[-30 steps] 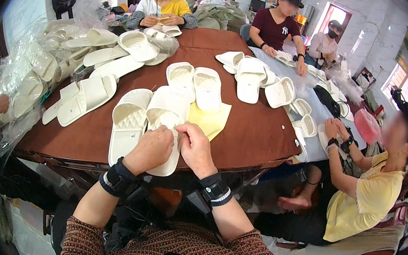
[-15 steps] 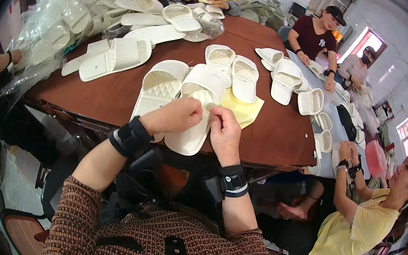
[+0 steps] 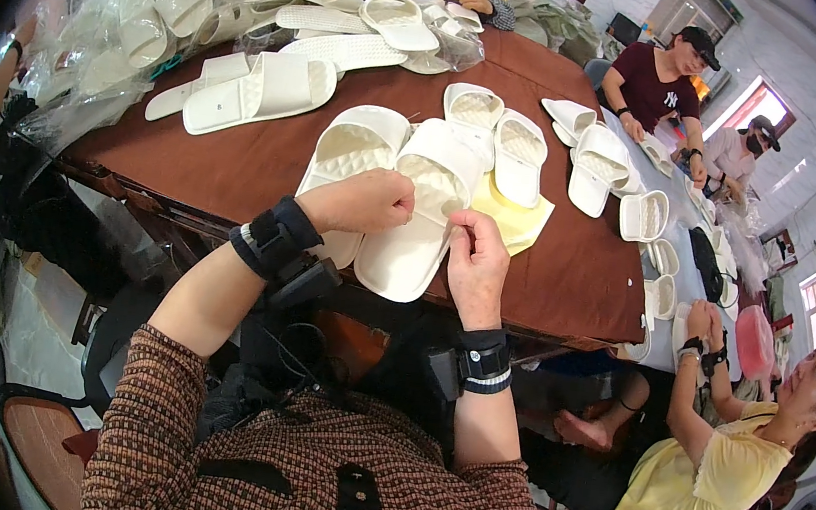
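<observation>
Two white slippers lie side by side at the table's near edge: the left slipper (image 3: 361, 139) and the right slipper (image 3: 409, 250), both with quilted linings showing. My left hand (image 3: 362, 201) is closed in a fist above the two, covering part of them. My right hand (image 3: 476, 268) is closed, thumb against the curled fingers, beside the right slipper's right edge. Whatever either hand pinches is too small or hidden to make out. A yellow sheet (image 3: 517, 225) lies just beyond my right hand, partly under a smaller pair, with one slipper (image 3: 519, 162) resting on it.
A heap of white slippers in clear plastic (image 3: 180, 2) covers the table's far left. A pair of slippers (image 3: 260, 92) lies in front of it. More slippers (image 3: 599, 166) sit on the right. Co-workers sit across and along a second table (image 3: 663, 360), one in yellow close on my right.
The whole view has shifted, so table and slippers appear farther right and slightly higher. Both my hands stay closed over the same slipper, with slightly more space between them.
</observation>
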The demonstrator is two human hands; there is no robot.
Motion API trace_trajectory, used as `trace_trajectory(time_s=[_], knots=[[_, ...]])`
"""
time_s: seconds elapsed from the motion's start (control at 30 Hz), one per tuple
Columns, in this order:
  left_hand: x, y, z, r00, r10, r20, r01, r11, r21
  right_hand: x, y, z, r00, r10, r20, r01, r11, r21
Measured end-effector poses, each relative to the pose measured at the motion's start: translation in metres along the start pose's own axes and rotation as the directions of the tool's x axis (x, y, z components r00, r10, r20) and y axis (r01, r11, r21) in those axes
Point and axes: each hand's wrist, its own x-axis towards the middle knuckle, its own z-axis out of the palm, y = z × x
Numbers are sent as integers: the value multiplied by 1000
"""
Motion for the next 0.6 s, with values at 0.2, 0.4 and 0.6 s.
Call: trace_trajectory(time_s=[0.2,0.4,0.6], knots=[[-3,-7,8,997,52,-65,-47,996,77,0,0,1,1000,13,7,-13,1000,-1],[-9,-5,13,986,79,-145,-65,993,98,0,3,2,1000,-3,12,3,1000,-4],[-9,-3,14,987,20,-159,-13,999,42,0,1,1,1000,-23,7,23,999,-30]])
